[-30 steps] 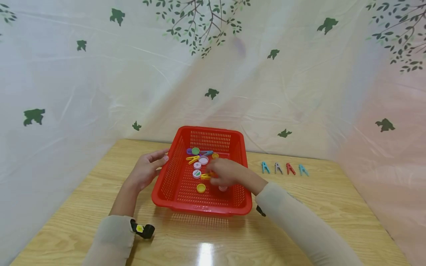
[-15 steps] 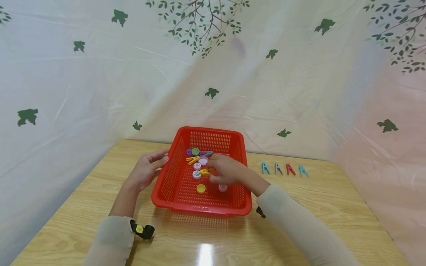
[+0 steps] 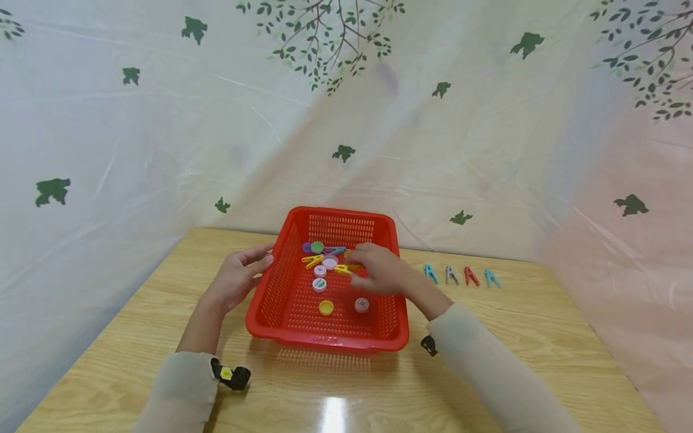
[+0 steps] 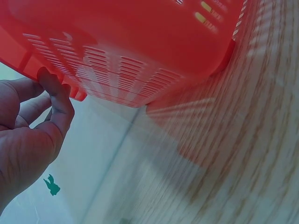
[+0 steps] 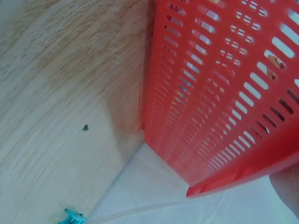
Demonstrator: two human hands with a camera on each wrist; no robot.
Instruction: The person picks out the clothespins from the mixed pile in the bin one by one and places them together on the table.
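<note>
- The yellow plastic clothes peg (image 3: pixel 343 269) is pinched in the fingertips of the right hand (image 3: pixel 379 270), held just above the floor of the red slotted plastic basket (image 3: pixel 281 288), toward its far half
- The left hand (image 3: pixel 235 279) rests against the basket's left wall; its fingers (image 4: pixel 58 100) lie nearly straight, touching the rim and not curled round it
- Beneath the peg lie loose bottle caps (white, yellow, pink-ringed), among them a yellow cap (image 3: pixel 326 307), and a second yellow peg (image 3: pixel 313 260) near the far wall
- Four more pegs (image 3: pixel 460 275) stand in a row on the wooden table (image 3: pixel 541 337), to the right of the basket
- Risk, as I judge it: the hold is only at the fingertips, so the peg could slip and drop among the caps; a knock on the right wall could shift the basket, since the left hand merely steadies it
- Only the head view shows the peg and the caps; the left wrist view shows the finger contact on the rim, and the right wrist view only the basket's outer right wall (image 5: pixel 219 93) and one turquoise peg (image 5: pixel 72 217) on the table
</note>
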